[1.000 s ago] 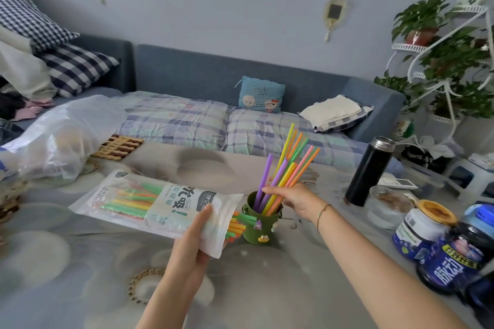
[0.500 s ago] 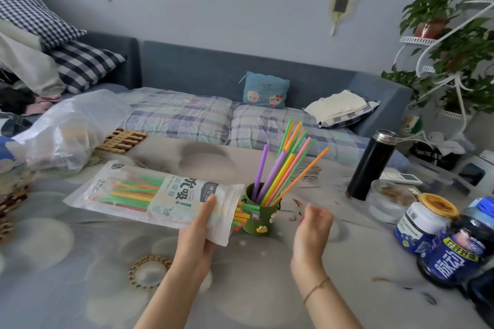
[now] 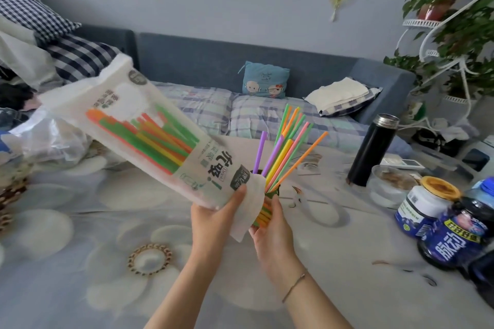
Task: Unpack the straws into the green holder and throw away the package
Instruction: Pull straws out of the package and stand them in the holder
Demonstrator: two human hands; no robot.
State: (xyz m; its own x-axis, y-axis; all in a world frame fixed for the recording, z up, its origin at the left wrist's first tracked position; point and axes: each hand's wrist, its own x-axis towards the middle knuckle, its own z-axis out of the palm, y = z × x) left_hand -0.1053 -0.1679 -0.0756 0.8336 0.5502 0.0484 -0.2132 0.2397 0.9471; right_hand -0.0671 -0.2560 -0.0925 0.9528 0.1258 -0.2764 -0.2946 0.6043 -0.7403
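Note:
My left hand (image 3: 213,218) grips the open lower end of the white straw package (image 3: 139,125), which tilts up to the left with several green, orange and yellow straws inside. Straw ends (image 3: 263,215) stick out of the package mouth, and my right hand (image 3: 271,232) pinches them from below. Just behind my hands stands the green holder (image 3: 274,191), mostly hidden, with several coloured straws (image 3: 286,152) fanning up out of it.
A black thermos (image 3: 371,149), a glass bowl (image 3: 387,187) and dark jars (image 3: 451,238) stand on the right of the flower-patterned table (image 3: 80,235). A clear plastic bag (image 3: 48,139) lies at the left. A sofa and a plant rack stand behind.
My left hand has lifted and tilted the package so its closed end points up to the left. My right hand has moved in under the package mouth and taken hold of the straw ends.

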